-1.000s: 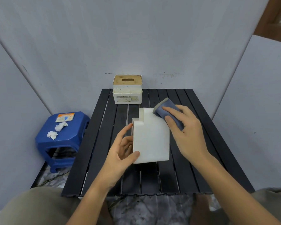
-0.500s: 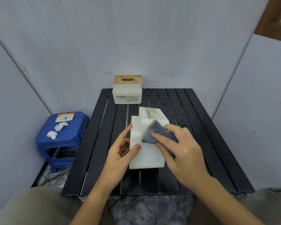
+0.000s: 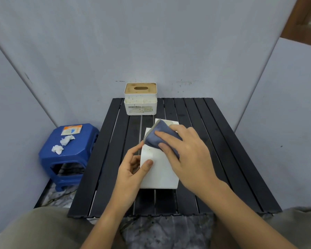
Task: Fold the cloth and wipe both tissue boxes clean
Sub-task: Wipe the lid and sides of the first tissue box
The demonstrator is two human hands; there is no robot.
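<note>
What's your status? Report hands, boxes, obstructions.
Left hand steadies near box. Right hand presses folded cloth on its top. Far box still speckled, untouched. Nothing in the way.

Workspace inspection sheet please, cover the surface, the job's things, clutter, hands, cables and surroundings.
Surface: black slatted table, mostly bare.
Job's things: white tissue box lying on its side near the middle of the table; speckled tissue box with a tan slotted lid upright at the far edge; folded blue cloth pressed on the white box.
Clutter: two crumpled tissues and a small packet on the blue stool, left of the table.
Hands: left hand steadies the white box by its left side; right hand holds the cloth against the box.
Cables: nothing seen.
Surroundings: grey panels on three sides; marbled floor below.
</note>
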